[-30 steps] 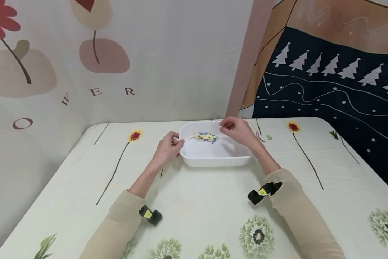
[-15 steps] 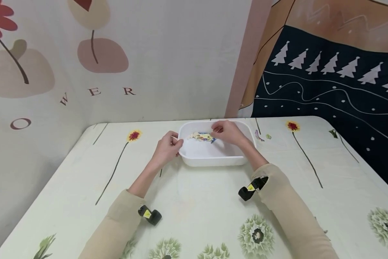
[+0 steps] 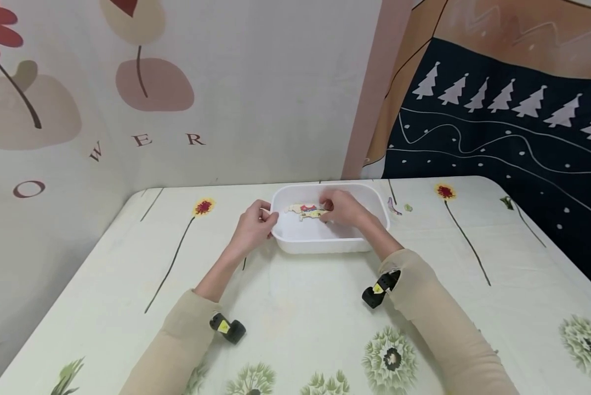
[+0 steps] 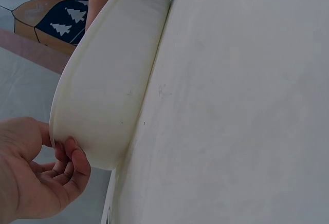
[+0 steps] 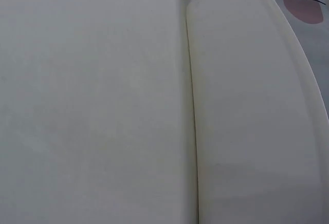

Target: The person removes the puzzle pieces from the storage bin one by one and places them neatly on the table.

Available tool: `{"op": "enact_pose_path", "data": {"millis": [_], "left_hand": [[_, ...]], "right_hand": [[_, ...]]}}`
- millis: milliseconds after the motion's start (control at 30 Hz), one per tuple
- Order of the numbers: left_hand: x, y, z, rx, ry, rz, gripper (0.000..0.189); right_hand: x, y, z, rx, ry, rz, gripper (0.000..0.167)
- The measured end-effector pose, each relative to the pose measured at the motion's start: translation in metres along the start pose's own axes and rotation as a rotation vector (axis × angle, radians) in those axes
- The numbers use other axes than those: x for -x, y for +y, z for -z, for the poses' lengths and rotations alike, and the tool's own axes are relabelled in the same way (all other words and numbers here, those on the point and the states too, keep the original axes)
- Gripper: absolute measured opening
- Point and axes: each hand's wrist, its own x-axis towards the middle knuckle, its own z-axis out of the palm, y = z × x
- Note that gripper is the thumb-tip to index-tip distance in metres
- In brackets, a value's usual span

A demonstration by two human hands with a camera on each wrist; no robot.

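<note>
One white tub [image 3: 325, 247] has its rim pinched by the left hand [image 3: 253, 226]; right hand [image 3: 344, 208] at coloured pieces [image 3: 312, 214] inside, grip unclear.

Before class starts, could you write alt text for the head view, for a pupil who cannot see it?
A person's left hand pinches a white tub at its left end, on a flower-printed cloth, while their right hand reaches inside, at its colourful contents.

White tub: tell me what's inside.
The white tub holds multicolored pieces, with the right hand inside at their right end. Whatever lies beneath that hand is covered.
</note>
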Motion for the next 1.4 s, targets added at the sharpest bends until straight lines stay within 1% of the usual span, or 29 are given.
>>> {"op": "enact_pose_path", "data": {"millis": [167, 333, 433, 567, 767, 900, 1033, 1167, 1400], "left_hand": [[0.001, 0.001, 0.0, 0.003, 0.0, 0.007, 0.036], [0.0, 0.0, 0.0, 0.001, 0.002, 0.002, 0.036], [0.0, -0.001, 0.0, 0.001, 0.001, -0.002, 0.036], [-0.001, -0.001, 0.0, 0.002, 0.0, -0.004, 0.036], [0.0, 0.001, 0.0, -0.002, -0.001, 0.01, 0.037], [0.0, 0.0, 0.0, 0.002, 0.0, 0.01, 0.036], [0.0, -0.001, 0.0, 0.005, 0.002, 0.0, 0.036], [0.001, -0.002, -0.001, 0.004, -0.001, -0.001, 0.036], [-0.001, -0.001, -0.001, -0.015, 0.0, 0.0, 0.036]], "right_hand": [[0.002, 0.001, 0.0, -0.002, -0.003, -0.034, 0.031], [0.004, 0.0, 0.002, -0.042, -0.019, -0.093, 0.026], [0.006, -0.001, 0.004, -0.056, -0.025, -0.114, 0.025], [0.007, 0.0, 0.005, -0.072, -0.004, -0.093, 0.023], [0.007, 0.0, 0.006, -0.124, 0.057, -0.065, 0.014], [0.01, -0.001, 0.009, -0.165, 0.097, -0.067, 0.016], [0.016, 0.0, 0.012, -0.197, 0.121, -0.06, 0.018], [0.024, 0.003, 0.017, -0.206, 0.142, -0.04, 0.02], [0.04, 0.009, 0.035, -0.252, 0.214, -0.027, 0.022]]}}
